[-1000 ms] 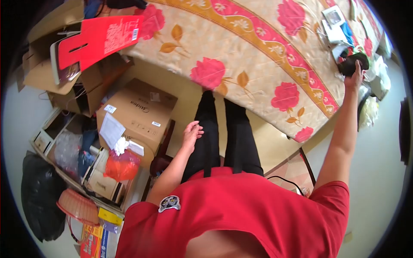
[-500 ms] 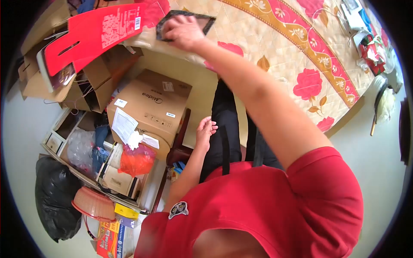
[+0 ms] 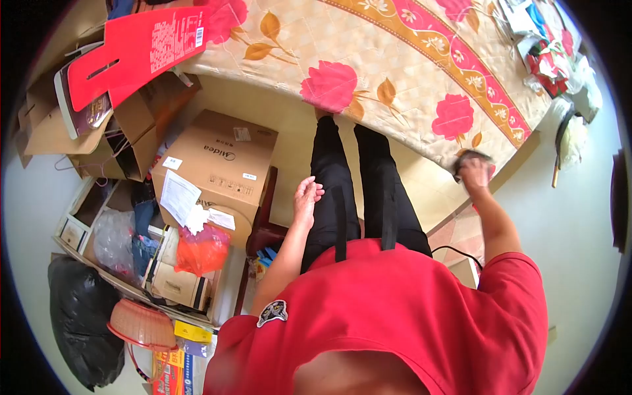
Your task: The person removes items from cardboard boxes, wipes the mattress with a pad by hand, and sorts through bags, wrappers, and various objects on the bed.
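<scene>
My right hand is at the front right edge of a floral-patterned cover, its fingers over a small dark cloth. Hand and cloth are slightly blurred, and part of the cloth is hidden beneath the fingers. The cloth touches the cover near its hanging edge. My left hand is held low in front of my left thigh, palm turned inward. Its fingers are loosely bent and a little apart, with nothing in them.
At left stand a large cardboard box with papers on it, a red cardboard sheet over open boxes, a drawer unit holding plastic bags, a black bag and a pink basket. Bags and clutter lie at the far right.
My right hand has swept the dark cloth from the upper left of the cover to its front right edge. The left hand stays low, almost unchanged. The view has shifted slightly.
</scene>
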A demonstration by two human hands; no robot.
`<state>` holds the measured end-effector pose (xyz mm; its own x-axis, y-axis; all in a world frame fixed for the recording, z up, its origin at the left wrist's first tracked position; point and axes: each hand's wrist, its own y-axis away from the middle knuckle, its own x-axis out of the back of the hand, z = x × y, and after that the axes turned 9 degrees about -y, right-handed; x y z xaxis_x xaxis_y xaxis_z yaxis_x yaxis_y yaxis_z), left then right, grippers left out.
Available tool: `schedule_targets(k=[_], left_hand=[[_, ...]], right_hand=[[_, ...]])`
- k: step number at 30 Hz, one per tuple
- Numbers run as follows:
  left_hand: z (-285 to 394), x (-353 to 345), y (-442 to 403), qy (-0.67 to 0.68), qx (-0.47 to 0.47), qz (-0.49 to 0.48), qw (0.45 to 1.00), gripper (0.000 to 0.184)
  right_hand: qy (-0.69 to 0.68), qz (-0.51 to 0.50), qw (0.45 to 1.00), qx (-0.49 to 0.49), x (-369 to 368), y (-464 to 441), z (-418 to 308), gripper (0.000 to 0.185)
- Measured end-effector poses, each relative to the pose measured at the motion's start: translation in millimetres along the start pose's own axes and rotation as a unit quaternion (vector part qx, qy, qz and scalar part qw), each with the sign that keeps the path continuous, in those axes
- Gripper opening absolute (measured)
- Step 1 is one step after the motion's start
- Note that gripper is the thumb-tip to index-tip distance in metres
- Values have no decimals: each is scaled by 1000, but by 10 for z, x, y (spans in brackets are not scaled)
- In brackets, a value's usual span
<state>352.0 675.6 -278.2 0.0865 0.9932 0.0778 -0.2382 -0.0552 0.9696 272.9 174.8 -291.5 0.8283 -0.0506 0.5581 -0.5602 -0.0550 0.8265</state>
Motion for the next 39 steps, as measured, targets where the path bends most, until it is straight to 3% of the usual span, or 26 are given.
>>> schedule_targets(k=[1,2,3,5,6,9,10,11,12,14,16,19,20,21,22,23,24,27,28,29,30,32,33,34,35,39], left_hand=[[12,9,-1,1,-4,0,1000,30],[12,7,-4,3,-7,1,1000,30],[4,2,-5,7,-10,3,1000,29],[-19,-20,-33,-25,-16,3,1000,28],[-35,-11,-45,-43,-20,7,999,28],[-65,-35,-73,-57,-29,12,998,27],[-6,-25,-47,-59,-29,12,998,27],[75,-43,4,-62,-30,4,998,28],[114,-65,36,-67,-28,-8,997,28],[76,-50,19,-42,-22,-12,999,30],[42,-12,-15,-43,-16,-14,999,30],[68,4,2,-72,-3,-19,997,30],[88,-12,-5,-83,5,-16,996,31],[113,-20,-11,-94,13,-12,995,31],[132,-29,-13,-100,14,-15,995,31],[148,-32,-6,-99,10,-25,995,31],[170,-31,1,-98,6,-36,994,31],[235,-58,-18,-115,-4,-46,992,29],[200,-31,-59,-122,-5,-49,991,28],[173,-53,-87,-130,-3,-53,990,27],[274,-170,-9,-148,-9,-40,988,26],[437,-321,30,-160,3,-40,986,26],[552,-419,72,-161,4,-46,986,26],[644,-484,85,-157,-17,-53,986,26],[745,-547,100,-153,-37,-57,986,26],[1091,-776,250,-152,-66,-58,984,28]], right_hand=[[33,6,998,-60,356,35,-17,22],[-15,137,989,-48,252,-78,182,10],[-169,223,960,-16,571,-233,120,10],[-202,420,884,28,1463,-712,-480,16],[-222,451,863,55,1812,-989,-746,21],[-297,595,698,265,2297,-2112,-1771,26],[-278,573,716,286,2644,-2112,-2262,21],[-320,569,689,315,2580,-2378,-2772,20],[-397,358,801,269,2565,-2573,-3252,14],[-269,378,834,298,2220,-2762,-3825,8],[-266,374,822,337,2153,-2716,-3685,9],[-300,445,820,200,2176,-2590,-2893,6],[-296,384,868,106,2296,-2436,-2466,3],[-201,449,869,56,2061,-2455,-1982,3],[-93,589,803,4,1825,-2424,-1476,3],[-93,632,769,11,1598,-2394,-796,2],[-111,431,862,-243,1493,-2270,-290,2],[-102,589,770,-224,1304,-1434,560,14],[-118,557,794,-212,1284,-1342,506,23],[-146,605,780,-70,1371,-1233,282,28],[-174,613,770,-38,1227,-1349,-37,28],[-148,583,798,16,1080,-1413,-888,18],[-201,511,830,103,862,-1533,-1267,11],[-235,416,872,103,805,-1483,-1547,7],[-266,444,847,121,710,-1403,-1631,7],[-240,500,819,148,307,-1362,-762,9]])
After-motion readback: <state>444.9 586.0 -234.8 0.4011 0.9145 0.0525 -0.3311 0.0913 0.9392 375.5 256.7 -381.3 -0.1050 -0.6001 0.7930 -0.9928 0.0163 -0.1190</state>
